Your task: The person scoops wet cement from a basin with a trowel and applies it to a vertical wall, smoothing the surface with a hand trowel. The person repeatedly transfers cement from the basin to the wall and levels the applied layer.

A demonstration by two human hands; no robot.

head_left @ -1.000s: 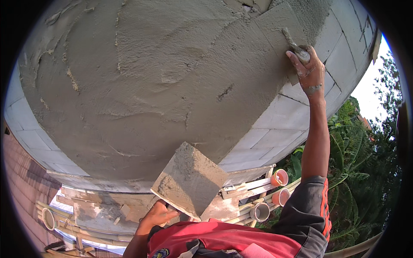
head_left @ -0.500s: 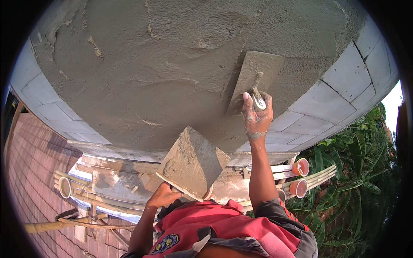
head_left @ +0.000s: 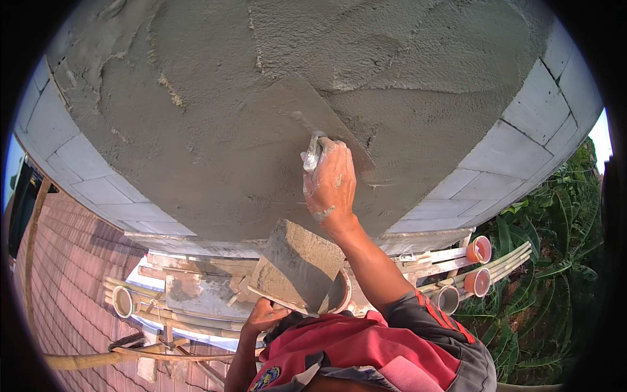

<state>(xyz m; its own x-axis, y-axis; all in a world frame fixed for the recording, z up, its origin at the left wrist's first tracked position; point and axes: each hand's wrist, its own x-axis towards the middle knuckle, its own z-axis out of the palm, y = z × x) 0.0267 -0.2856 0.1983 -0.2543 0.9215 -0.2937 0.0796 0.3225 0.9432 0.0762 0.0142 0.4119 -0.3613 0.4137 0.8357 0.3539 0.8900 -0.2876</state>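
Observation:
My right hand (head_left: 330, 179) is closed on the handle of a steel plastering trowel (head_left: 274, 108), which lies tilted against the wet grey render (head_left: 418, 78) in the middle of the wall. Below it, my left hand (head_left: 264, 317) grips a square mortar board (head_left: 294, 264) from underneath. The board carries a mound of grey mortar and is held close to my body. The render covers most of the wall, with bare pale blocks (head_left: 506, 153) at both sides.
Planks (head_left: 202, 291) and bamboo poles (head_left: 183, 320) form a platform below. A red bucket (head_left: 479, 249), another red one (head_left: 477, 282), a grey one (head_left: 447, 299) and a pale one (head_left: 123, 302) stand on it. Roof tiles (head_left: 78, 261) lie lower left; banana plants (head_left: 548, 261) grow at the right.
My right hand and the trowel have swept from the upper right edge of the render down and leftward to the middle. The mortar board has moved slightly, still in my left hand.

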